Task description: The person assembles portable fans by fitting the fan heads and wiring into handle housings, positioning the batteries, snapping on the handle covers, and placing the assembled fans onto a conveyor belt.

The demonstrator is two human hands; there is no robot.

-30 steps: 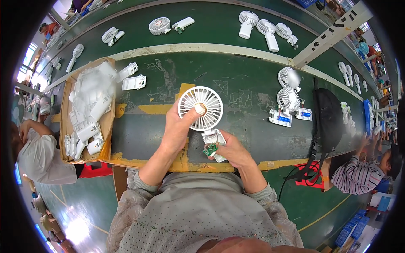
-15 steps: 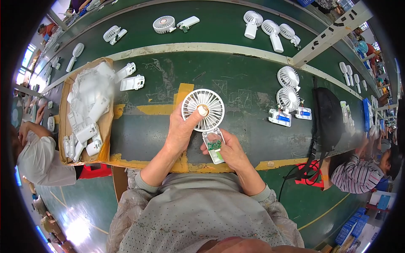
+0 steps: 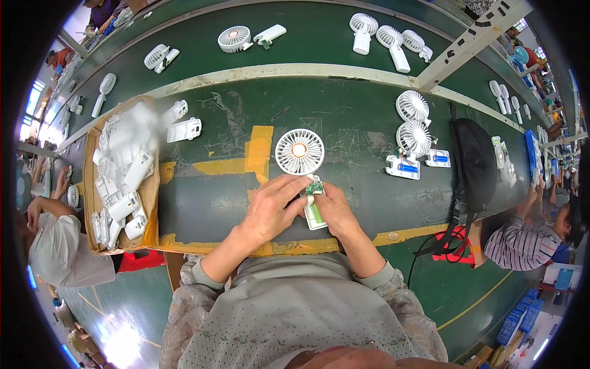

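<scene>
Two bare hands meet at a small green board, taken here as the clock's centre, with twelve pointing away from the person. The left hand point(image 3: 268, 209), at eight, has its fingers bent in against the board point(image 3: 314, 187); whether they pinch it or only steady it, I cannot tell. The right hand point(image 3: 337, 209), between four and five, is closed on the side of the white handle point(image 3: 316, 224), which runs toward six with a green strip point(image 3: 317, 213) along its inside. The white fan point(image 3: 299, 152) is face up between eleven and twelve, its joint with the handle mostly covered by the left fingers.

At two, a pair of fans point(image 3: 413, 138) sits on the table point(image 3: 362, 157), and just nearer are two open cases point(image 3: 403, 167) with blue cells point(image 3: 408, 168). A black bag point(image 3: 474, 163) is almost at three. Yellow tape point(image 3: 259, 150) marks the table at ten; farther out that way are two loose shells point(image 3: 184, 130). At nine stands a carton point(image 3: 152, 229) of white parts point(image 3: 125, 206). Across the divider, three more fans point(image 3: 389, 37) lie at one.
</scene>
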